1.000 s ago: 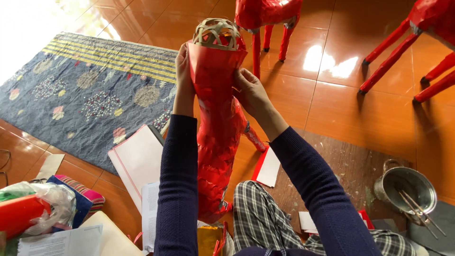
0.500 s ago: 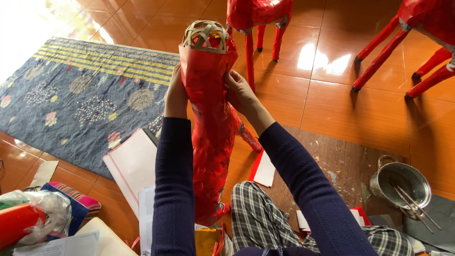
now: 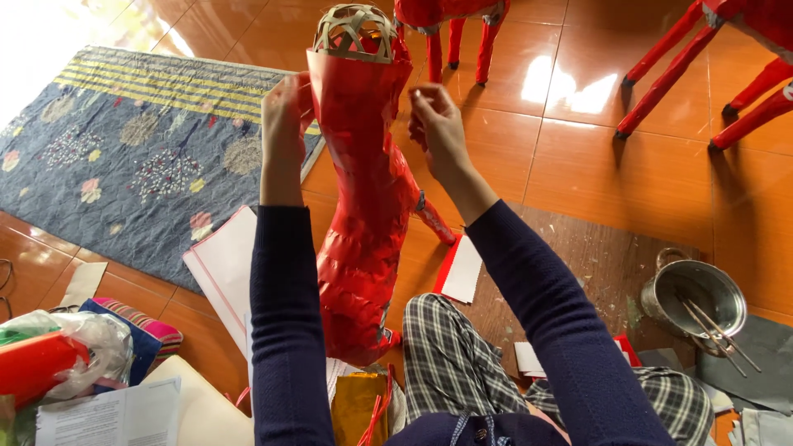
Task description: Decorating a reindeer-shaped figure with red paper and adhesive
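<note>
Mostly wrapped: red paper figure (image 3: 363, 206) held upright over the lap, above the tiled floor (image 3: 578, 149).
Left hand (image 3: 285, 116) pinches the red paper at the upper left edge; right hand (image 3: 434, 124) has fingertips closed just beside the right edge, whether it grips paper I cannot tell. Body looks fully covered in red; the woven bamboo frame top (image 3: 355, 33) is bare. Metal pot with sticks (image 3: 694, 293) stands at the right.
</note>
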